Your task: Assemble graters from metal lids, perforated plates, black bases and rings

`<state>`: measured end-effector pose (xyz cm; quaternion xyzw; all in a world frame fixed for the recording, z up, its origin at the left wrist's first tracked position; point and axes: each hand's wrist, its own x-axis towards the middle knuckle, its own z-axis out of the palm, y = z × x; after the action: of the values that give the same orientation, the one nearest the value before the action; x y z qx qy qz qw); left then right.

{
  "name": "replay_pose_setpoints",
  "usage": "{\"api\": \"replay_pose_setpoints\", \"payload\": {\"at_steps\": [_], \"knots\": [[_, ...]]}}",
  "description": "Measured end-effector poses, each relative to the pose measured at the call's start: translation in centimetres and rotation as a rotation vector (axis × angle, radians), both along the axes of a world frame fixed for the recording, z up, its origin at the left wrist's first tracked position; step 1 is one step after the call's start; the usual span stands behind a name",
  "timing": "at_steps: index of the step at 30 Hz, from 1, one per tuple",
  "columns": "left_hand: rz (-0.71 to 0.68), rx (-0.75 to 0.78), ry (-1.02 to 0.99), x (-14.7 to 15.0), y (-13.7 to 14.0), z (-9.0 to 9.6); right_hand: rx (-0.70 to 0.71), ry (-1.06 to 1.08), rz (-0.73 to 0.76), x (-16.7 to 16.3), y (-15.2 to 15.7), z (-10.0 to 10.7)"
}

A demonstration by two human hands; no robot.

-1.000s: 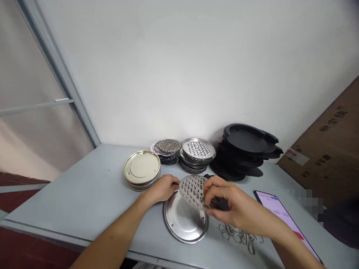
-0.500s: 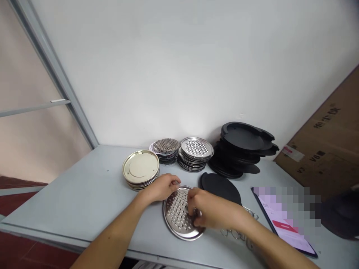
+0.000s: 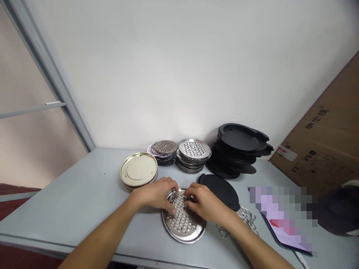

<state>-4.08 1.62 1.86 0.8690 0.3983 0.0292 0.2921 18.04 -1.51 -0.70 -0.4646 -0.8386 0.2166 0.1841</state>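
head: grey table (image 3: 61, 201), white wall (image 3: 168, 74); left hand (image 3: 157, 193) and right hand (image 3: 205, 202), fingers parted, on grater disc (image 3: 182, 222).

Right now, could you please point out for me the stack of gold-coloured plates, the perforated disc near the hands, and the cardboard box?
Stack of gold-coloured plates (image 3: 138, 170): head view, top plate's flat face.
Perforated disc (image 3: 181, 219): head view, its holed surface.
Cardboard box (image 3: 322, 144): head view, its printed side.
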Motion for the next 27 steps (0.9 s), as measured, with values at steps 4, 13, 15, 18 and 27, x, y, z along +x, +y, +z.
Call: {"api": "replay_pose_setpoints", "payload": {"at_steps": [4,13,15,18,27], "knots": [[0.022,0.002,-0.063,-0.5,-0.9,-0.7,0.001,-0.017,0.010,0.0,-0.1,-0.2],[-0.015,-0.012,-0.121,-0.6,-0.6,-1.9,0.021,-0.017,0.017,-0.1,0.0,-0.6],[-0.021,-0.014,-0.120,-0.5,-0.7,-2.0,0.032,-0.013,0.022,0.1,0.1,-0.5],[-0.035,-0.019,-0.115,-0.5,-0.7,-2.2,0.034,-0.001,0.037,0.3,0.3,-0.5],[-0.062,-0.009,-0.122,-0.7,-0.4,-1.9,0.023,0.003,0.048,0.4,0.3,-0.2]]}}
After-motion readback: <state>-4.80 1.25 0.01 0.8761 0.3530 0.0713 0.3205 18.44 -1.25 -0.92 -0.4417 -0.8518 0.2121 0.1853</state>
